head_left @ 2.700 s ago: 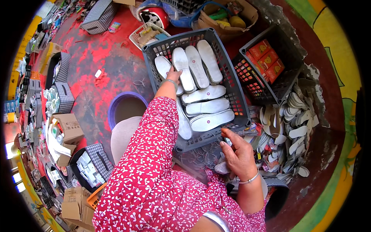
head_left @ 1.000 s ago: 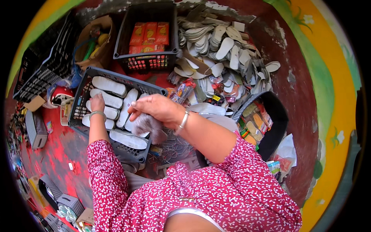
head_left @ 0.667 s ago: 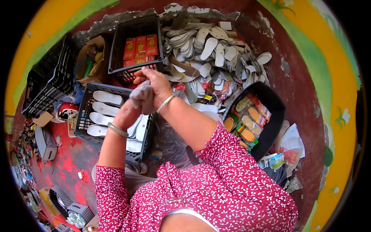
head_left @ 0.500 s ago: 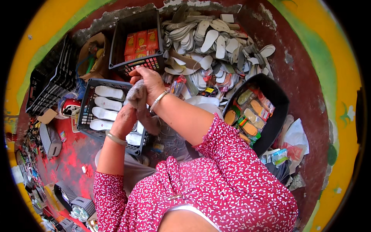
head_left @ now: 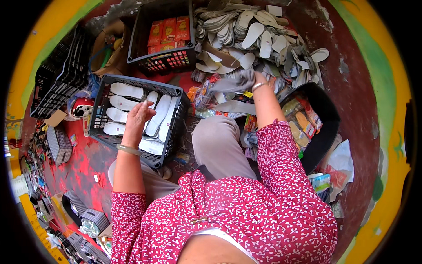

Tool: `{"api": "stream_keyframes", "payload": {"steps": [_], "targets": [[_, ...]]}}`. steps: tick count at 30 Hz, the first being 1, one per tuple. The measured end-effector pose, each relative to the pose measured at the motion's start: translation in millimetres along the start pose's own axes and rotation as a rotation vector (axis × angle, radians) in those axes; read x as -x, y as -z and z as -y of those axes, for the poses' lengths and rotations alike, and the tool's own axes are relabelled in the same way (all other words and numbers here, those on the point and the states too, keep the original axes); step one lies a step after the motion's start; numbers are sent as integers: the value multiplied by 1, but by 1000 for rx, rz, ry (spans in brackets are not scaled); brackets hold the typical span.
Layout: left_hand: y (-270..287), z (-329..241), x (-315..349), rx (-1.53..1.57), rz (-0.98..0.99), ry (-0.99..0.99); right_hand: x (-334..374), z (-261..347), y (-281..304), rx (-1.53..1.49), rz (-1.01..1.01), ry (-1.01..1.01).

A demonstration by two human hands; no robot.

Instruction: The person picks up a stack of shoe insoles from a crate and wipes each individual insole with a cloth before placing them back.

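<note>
My left hand (head_left: 140, 116) is above a dark plastic crate (head_left: 172, 130) of white insoles (head_left: 159, 112), its fingers apart and nothing seen in them. Several insoles lie in a column along the crate's left side, with longer ones to their right. My right hand (head_left: 259, 80) is out to the right, wrapped round a grey cloth (head_left: 228, 84), which trails off to the left, blurred by motion. Below the cloth lies a grey insole (head_left: 237, 107), beside clear and coloured packets. Part of the right hand's fingers is hidden behind the cloth and wrist.
A large heap of loose insoles (head_left: 252, 35) spreads along the far wall. Behind the insole crate stands a black crate (head_left: 160, 59) with red boxes (head_left: 169, 31). A black tub (head_left: 327, 116) of packaged insoles is at the right. Stacked black crates (head_left: 61, 72) stand far left.
My hands have parted: earlier both were on the cloth above the crate. The right hand has carried the cloth to the right; the left has stayed over the insoles and let go.
</note>
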State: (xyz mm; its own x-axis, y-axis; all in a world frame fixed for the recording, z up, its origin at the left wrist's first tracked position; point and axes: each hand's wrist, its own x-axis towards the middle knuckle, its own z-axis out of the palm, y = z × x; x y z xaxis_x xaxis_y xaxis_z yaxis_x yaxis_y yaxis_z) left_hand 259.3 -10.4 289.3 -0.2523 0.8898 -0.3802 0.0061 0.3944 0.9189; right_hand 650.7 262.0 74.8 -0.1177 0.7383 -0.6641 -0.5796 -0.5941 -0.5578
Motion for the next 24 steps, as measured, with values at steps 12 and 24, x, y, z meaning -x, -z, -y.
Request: {"api": "stream_keyframes", "payload": {"steps": [12, 24], "targets": [[-13, -11, 16, -184, 88, -45, -21, -113, 41, 212, -537, -171], [-22, -23, 24, -216, 150, -41, -40, -107, 46, -52, -464, -95]]}}
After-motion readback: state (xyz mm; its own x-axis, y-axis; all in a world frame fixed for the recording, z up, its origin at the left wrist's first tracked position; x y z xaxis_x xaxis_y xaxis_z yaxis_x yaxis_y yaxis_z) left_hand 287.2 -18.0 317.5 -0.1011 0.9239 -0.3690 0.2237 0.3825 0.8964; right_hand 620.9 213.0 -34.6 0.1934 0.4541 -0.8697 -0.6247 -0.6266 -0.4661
